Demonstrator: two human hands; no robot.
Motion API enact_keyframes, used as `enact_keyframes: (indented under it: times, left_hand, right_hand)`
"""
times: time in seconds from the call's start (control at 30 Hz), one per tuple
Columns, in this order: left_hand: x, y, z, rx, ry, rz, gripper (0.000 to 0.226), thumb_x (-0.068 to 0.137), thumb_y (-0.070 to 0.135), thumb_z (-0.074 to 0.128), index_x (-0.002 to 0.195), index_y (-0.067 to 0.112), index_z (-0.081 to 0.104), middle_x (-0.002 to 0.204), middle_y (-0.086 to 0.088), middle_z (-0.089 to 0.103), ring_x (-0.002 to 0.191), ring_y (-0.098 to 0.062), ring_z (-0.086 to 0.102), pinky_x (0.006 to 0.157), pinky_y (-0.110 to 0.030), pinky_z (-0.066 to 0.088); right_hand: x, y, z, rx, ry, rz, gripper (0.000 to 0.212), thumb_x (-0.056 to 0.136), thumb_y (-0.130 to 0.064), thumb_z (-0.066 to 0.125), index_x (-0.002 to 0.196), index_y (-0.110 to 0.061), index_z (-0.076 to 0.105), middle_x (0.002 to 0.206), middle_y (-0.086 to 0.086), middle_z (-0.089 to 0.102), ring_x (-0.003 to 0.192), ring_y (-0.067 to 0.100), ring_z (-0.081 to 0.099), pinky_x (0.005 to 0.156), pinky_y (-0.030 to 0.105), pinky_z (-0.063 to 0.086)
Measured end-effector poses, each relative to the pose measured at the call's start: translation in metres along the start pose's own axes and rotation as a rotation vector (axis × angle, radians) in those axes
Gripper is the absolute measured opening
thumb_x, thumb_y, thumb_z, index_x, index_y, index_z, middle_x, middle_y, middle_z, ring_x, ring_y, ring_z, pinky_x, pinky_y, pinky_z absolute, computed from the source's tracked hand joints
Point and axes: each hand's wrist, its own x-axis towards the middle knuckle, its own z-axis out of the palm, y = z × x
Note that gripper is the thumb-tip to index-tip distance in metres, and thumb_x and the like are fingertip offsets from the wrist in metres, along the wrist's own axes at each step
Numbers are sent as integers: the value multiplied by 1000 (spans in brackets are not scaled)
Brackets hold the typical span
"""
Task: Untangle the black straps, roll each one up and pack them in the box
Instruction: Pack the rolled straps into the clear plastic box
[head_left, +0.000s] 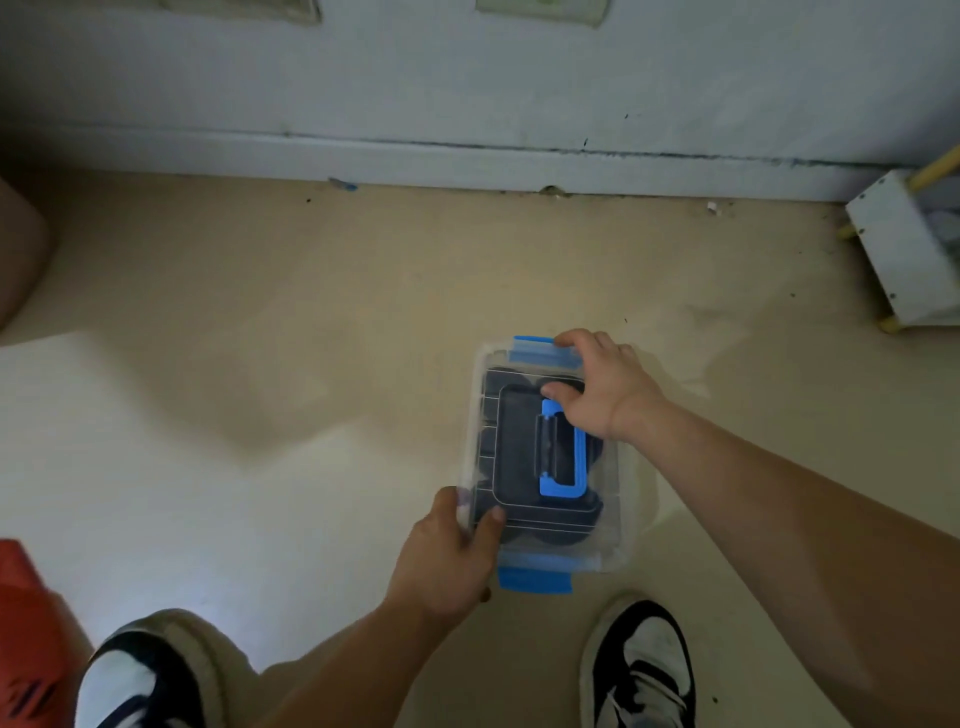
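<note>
A clear plastic box (615, 499) with a lid, a blue handle (563, 486) and blue latches stands on the floor in front of me. Dark rolled straps (511, 436) show through the lid. My left hand (449, 561) grips the box's near left corner, thumb on the lid. My right hand (597, 384) lies on the far end of the lid, fingers on the far blue latch (535, 349), thumb by the handle. The near latch (535, 577) sticks out toward me.
The beige floor runs to a white wall and baseboard (467, 161). A white box on yellow legs (904, 249) stands at the right. A red object (26, 634) lies at the lower left. My two shoes (644, 670) flank the box's near end.
</note>
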Motion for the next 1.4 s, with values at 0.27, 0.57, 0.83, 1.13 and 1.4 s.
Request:
enact_keyframes:
  times: [0.27, 0.57, 0.83, 1.13, 1.4]
  left_hand:
    - [40, 19, -48, -85, 368, -22, 37, 90, 50, 77, 113, 25, 62, 90, 4, 68, 84, -18, 69, 79, -38, 58]
    - [29, 4, -42, -524, 309, -349, 84, 81, 60, 82, 144, 13, 54, 132, -8, 66, 115, -30, 69, 97, -46, 59]
    - [24, 5, -41, -301, 343, -242, 55, 86, 59, 78, 97, 7, 64, 93, -18, 70, 80, -34, 70, 69, -50, 63]
    - [27, 13, -25, 81, 299, -204, 52, 106, 62, 37, 116, 12, 42, 99, -13, 66, 85, -35, 66, 75, -44, 54]
    - [27, 23, -18, 80, 307, -277, 51, 111, 52, 30, 131, 6, 41, 127, -20, 62, 108, -41, 65, 91, -52, 54]
  right_hand:
    - [-39, 25, 0, 79, 99, 301, 52, 87, -67, 71, 103, -23, 49, 93, -4, 63, 82, 21, 63, 69, 36, 41]
    - [-65, 56, 29, 571, 129, 375, 54, 83, -60, 82, 114, -20, 64, 106, 5, 70, 93, 26, 70, 88, 43, 58]
    - [-54, 52, 25, 882, -90, 461, 39, 95, -37, 80, 124, -15, 70, 115, 8, 75, 99, 25, 72, 78, 39, 60]
    - [-58, 34, 46, 727, 184, 394, 24, 96, -35, 76, 91, -23, 56, 97, 10, 76, 90, 31, 76, 81, 49, 61]
    - [-58, 32, 41, 711, 39, 372, 18, 107, -35, 60, 105, -19, 68, 104, 11, 72, 96, 28, 71, 87, 47, 60]
